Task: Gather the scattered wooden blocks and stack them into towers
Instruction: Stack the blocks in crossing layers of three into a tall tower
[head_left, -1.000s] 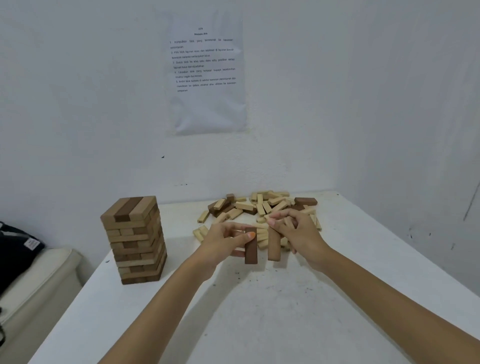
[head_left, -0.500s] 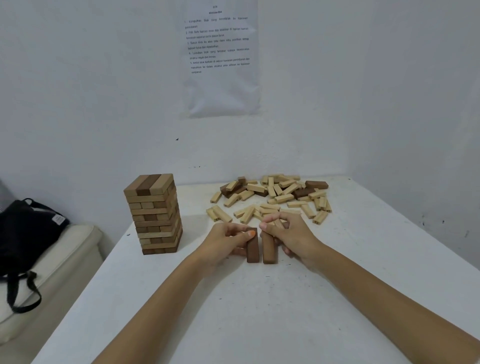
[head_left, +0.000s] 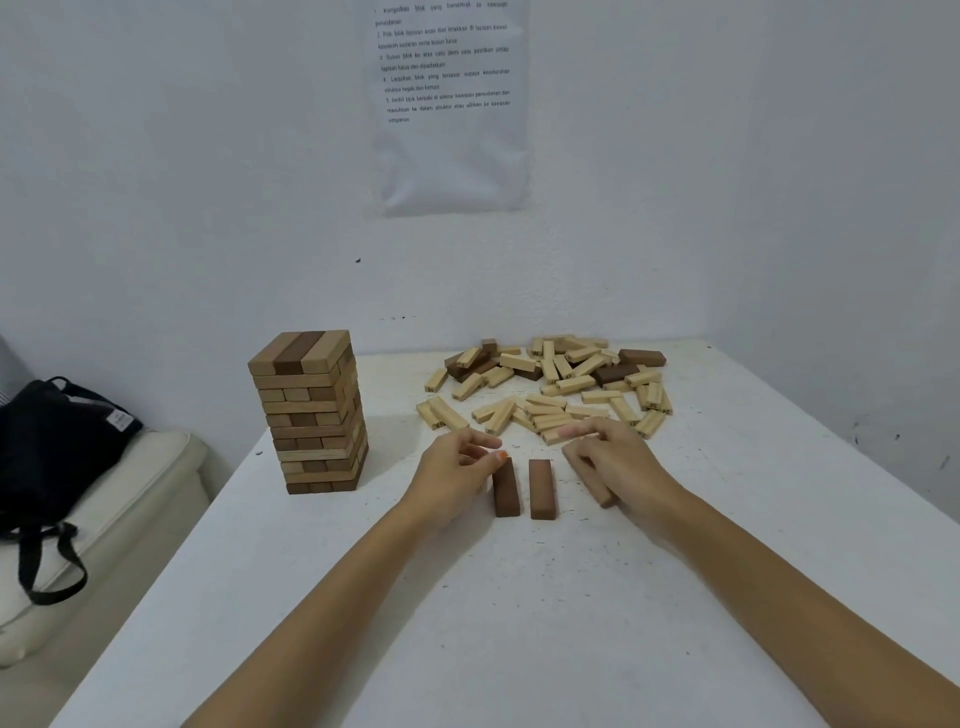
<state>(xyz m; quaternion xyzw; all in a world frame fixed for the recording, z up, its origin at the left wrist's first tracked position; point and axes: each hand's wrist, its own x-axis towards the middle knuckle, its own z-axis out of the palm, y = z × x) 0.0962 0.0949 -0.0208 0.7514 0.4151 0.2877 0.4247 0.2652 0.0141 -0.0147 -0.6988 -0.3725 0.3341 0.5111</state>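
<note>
Currently, 2 hands work low on a white table (head_left: 519, 634). The reference point is the right dark block (head_left: 542, 488), lying flat with its long axis running straight away from the viewer. Just left of it, parallel and apart by a narrow gap, lies the left dark block (head_left: 505, 491).

The left hand (head_left: 452, 470) sits further left, fingers loosely curled and gripping nothing, its thumb tip touching that block's far end. Just right of the reference block is the right hand (head_left: 623, 457), the nearer hand to the open side. Its fingers look curled around a mid-brown block (head_left: 592, 480), though the wood's tone is close to skin, so the hold is not certain. This block's long axis slants, with its far end leaning toward the reference block. It likely needs a small turn and a leftward slide to complete a row of 3.

Beyond the reference block spreads a loose pile (head_left: 550, 387) of pale and dark blocks. Well to its left stands a finished tower (head_left: 311, 410), upright.

The table is speckled and fills a corner of white walls. A printed sheet (head_left: 452, 104) hangs above, and a black bag (head_left: 57, 441) rests on a pale cushion (head_left: 130, 493) far left.
</note>
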